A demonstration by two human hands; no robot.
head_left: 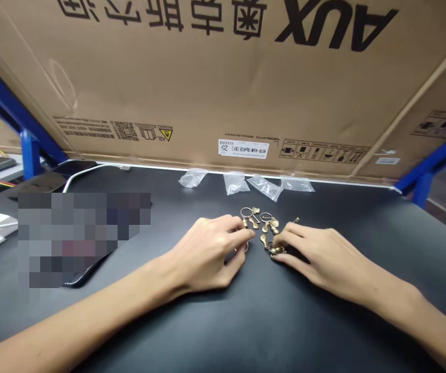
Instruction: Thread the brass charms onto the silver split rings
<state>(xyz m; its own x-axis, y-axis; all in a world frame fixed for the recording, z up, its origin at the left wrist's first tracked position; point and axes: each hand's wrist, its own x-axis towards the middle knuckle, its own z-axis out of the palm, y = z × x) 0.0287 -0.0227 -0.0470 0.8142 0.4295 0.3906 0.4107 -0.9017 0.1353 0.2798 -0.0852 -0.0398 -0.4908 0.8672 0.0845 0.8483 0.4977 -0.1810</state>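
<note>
Key rings (275, 224) hung with brass-coloured pieces lie mid-table on a black tabletop (246, 326), four rings showing: two just beyond the fingers, one partly hidden at the left hand (215, 254), another at the fingertips of the right hand (320, 254). Two bare forearms angle inward, palms down, fingers curled; whether either hand grips its ring cannot be told. Four clear plastic bags (236, 182) lie behind.
</note>
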